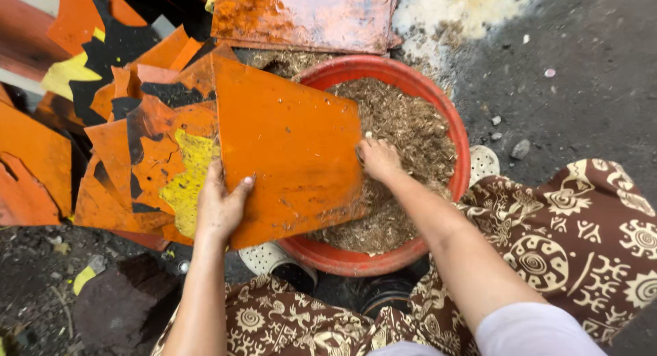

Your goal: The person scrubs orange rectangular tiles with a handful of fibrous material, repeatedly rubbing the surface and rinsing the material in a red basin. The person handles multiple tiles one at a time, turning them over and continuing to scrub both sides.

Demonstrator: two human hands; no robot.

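Observation:
A flat orange plate (287, 144) lies tilted over the left rim of a red basin (452, 116) filled with brown sawdust-like chaff (410, 130). My left hand (220, 204) grips the plate's lower left edge, thumb on top. My right hand (378, 159) holds the plate's right edge, fingers down in the chaff. Both hands keep the plate over the basin.
Several orange plates with black and yellow patches (147, 157) are piled at the left. A worn orange sheet (308, 17) lies behind the basin. Dark gravelly ground (568, 75) stretches right. My patterned brown skirt (588, 239) and a white sandal (270, 259) sit below.

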